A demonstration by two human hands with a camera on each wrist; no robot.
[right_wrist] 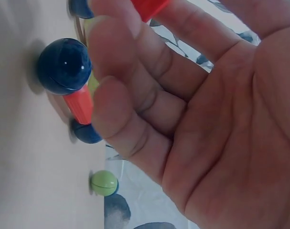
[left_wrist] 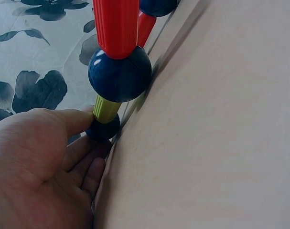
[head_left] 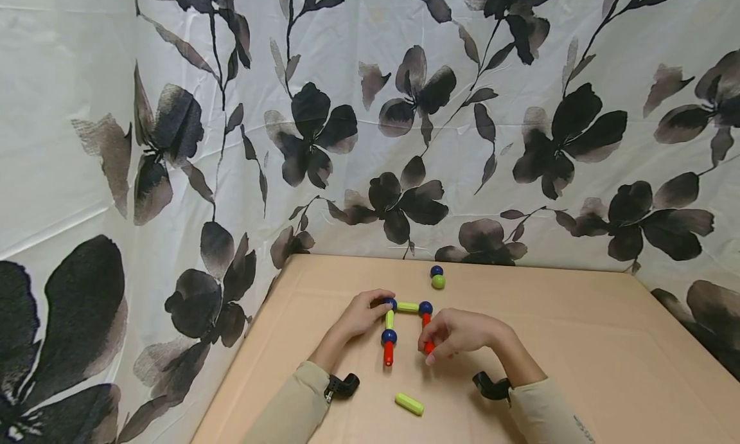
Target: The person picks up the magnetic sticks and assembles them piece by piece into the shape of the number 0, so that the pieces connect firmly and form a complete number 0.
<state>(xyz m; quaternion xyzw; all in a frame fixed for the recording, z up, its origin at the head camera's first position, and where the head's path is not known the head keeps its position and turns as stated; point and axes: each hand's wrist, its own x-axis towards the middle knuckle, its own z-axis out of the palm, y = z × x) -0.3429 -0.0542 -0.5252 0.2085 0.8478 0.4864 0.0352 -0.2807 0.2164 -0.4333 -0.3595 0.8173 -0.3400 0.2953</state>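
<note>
Toy building rods and balls are joined in a chain with two arms on the table. My left hand (head_left: 363, 312) pinches the blue ball (left_wrist: 104, 130) at the far left corner, its thumb along the yellow-green rod (left_wrist: 106, 109). From there this arm runs through another blue ball (head_left: 389, 337) to a red rod (head_left: 388, 354). A yellow-green crosspiece rod (head_left: 408, 307) links the corner to a blue ball (head_left: 425, 308) on the right. Curled over the right arm, my right hand (head_left: 462, 333) holds a red rod (right_wrist: 150, 6); a blue ball (right_wrist: 64, 67) sits beside its fingertips.
A loose yellow-green rod (head_left: 409, 403) lies near the front of the table (head_left: 578, 341). Farther back, a green ball (head_left: 438, 281) and a blue ball (head_left: 436, 271) sit together. Floral cloth (head_left: 358, 174) hangs behind and to the left of the table.
</note>
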